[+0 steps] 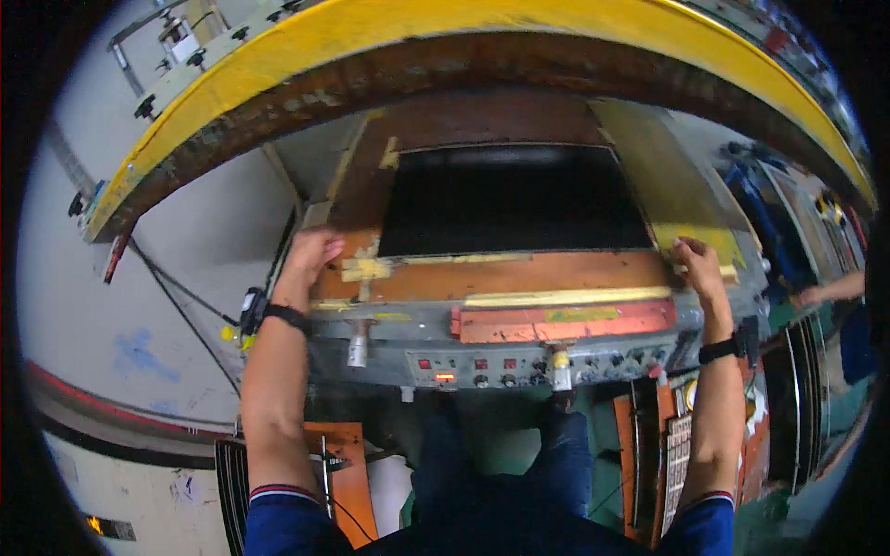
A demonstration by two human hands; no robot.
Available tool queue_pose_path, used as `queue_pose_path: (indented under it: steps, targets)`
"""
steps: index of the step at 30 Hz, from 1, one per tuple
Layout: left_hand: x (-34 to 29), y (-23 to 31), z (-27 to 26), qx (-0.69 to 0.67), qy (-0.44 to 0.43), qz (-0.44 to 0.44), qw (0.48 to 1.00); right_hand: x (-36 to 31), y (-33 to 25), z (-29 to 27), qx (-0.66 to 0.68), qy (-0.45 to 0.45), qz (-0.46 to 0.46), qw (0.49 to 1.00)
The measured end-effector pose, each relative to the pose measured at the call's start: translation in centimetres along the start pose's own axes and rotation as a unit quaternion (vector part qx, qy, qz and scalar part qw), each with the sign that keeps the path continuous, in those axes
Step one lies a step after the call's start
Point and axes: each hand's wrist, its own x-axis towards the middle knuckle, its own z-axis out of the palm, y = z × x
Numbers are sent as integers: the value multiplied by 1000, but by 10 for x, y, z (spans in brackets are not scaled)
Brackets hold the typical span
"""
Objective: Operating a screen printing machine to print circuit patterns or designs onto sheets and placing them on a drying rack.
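A glossy black panel (514, 199) lies flat on the machine's orange-brown bed (556, 271), which has yellow tape (367, 269) along parts of its edge. My left hand (313, 253) is at the bed's front left corner, left of the tape and apart from the panel. Its fingers are curled together, and what they hold, if anything, is hidden. At the front right corner, beside a yellowish strip (686, 222), my right hand (700, 264) has its fingers pinched. Whatever is between them is too small to make out. Each wrist wears a black band.
A thick yellow beam (491, 42) arches over the bed's far side. Along the front runs a control panel (501, 363) with knobs and red switches, below a reddish bar (565, 320). Another person's hand (825, 291) reaches in at far right. Racked boards (805, 398) stand nearby.
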Motion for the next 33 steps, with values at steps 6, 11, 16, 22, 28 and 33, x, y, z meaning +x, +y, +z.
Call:
queue_pose_path:
  steps: [6, 11, 16, 22, 28, 33]
  targets:
    - [43, 1, 26, -6, -44, 9, 999, 32, -16, 15, -16, -10, 25, 999]
    - [71, -3, 25, 153, -229, 156, 949, 49, -13, 22, -43, -9, -12, 999]
    - [77, 13, 51, -17, -106, -35, 994, 75, 2, 32, -193, 5, -127, 973]
    - [71, 21, 54, -45, -121, -56, 990, 86, 10, 42, -204, -16, -86, 975]
    - [77, 10, 44, 125, -244, 150, 950, 85, 4, 42, -239, -42, -34, 969]
    - [103, -6, 63, 18, -68, -41, 997, 92, 8, 38, -380, -84, -191, 901]
